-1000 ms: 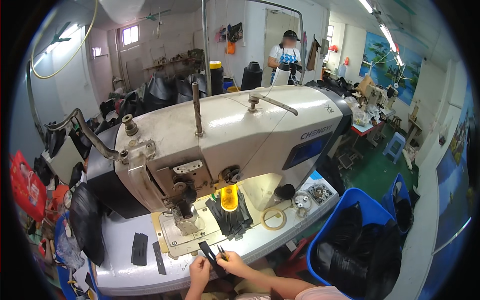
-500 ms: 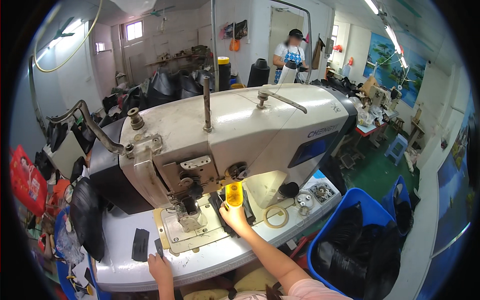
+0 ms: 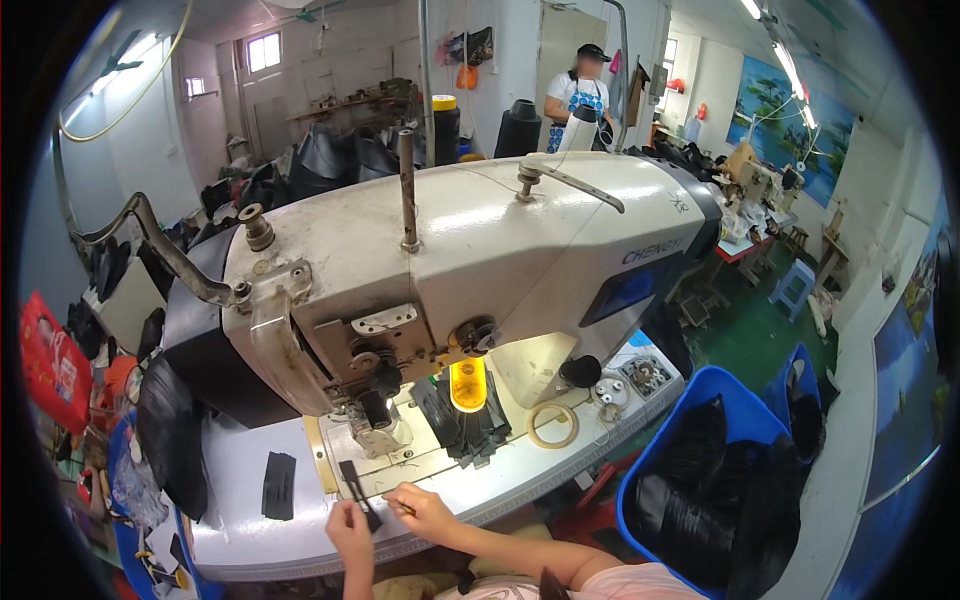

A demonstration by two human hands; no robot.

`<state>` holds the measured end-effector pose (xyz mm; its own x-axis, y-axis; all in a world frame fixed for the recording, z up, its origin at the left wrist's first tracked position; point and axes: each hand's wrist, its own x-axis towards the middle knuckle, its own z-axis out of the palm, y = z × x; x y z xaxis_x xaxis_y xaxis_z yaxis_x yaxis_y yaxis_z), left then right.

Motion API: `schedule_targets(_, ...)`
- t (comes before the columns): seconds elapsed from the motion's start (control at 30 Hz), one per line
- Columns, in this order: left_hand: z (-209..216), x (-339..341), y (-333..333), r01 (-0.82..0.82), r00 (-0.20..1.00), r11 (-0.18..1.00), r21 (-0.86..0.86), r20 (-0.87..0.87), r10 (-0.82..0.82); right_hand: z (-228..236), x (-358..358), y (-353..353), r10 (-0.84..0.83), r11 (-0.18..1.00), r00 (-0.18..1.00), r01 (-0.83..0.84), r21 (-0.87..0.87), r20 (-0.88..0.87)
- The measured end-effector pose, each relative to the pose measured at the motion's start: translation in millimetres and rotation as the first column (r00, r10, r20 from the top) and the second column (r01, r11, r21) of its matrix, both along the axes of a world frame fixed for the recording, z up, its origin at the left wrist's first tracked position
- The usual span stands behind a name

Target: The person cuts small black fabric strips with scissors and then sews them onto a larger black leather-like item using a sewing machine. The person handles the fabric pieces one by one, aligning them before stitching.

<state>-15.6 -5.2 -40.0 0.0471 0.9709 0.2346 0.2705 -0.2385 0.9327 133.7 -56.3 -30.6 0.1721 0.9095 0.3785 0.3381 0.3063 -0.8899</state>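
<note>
Head: left hand (image 3: 350,530) pinches black strip (image 3: 359,491); right hand (image 3: 422,516), gripping tool (image 3: 406,508), now nearer it.

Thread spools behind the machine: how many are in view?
3: a yellow-topped black spool at left, a black spool in the middle, a white spool at right. The machine may hide others.

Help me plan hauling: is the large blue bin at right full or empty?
Partly full: black pieces heap inside the bin, while bare inner wall shows at its far side. How deep they go is hidden.
</note>
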Motion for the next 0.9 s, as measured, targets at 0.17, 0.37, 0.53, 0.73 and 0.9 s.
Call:
schedule_targets(0.17,5,23,-14,0.188,0.937,0.959,-0.212,0.332,-0.11,4,-6,-3,-0.024,1.0,0.997,0.023,0.015,0.074)
schedule_targets(0.37,-4,23,-12,0.275,0.914,0.92,-0.281,0.375,-0.159,2,0,-5,-0.093,0.995,0.986,0.085,0.06,0.138)
schedule_targets(0.53,-13,21,-10,0.303,0.894,0.895,-0.326,0.422,-0.149,-4,3,-3,-0.081,0.994,0.964,0.061,0.085,0.252)
schedule_targets(0.73,-5,23,-12,0.315,0.885,0.87,-0.38,0.449,-0.124,-4,4,-4,-0.077,0.995,0.957,0.057,0.079,0.28)
schedule_targets(0.9,3,26,-14,0.309,0.907,0.885,-0.349,0.389,-0.163,-6,6,-3,-0.041,0.999,0.941,0.027,0.046,0.336)
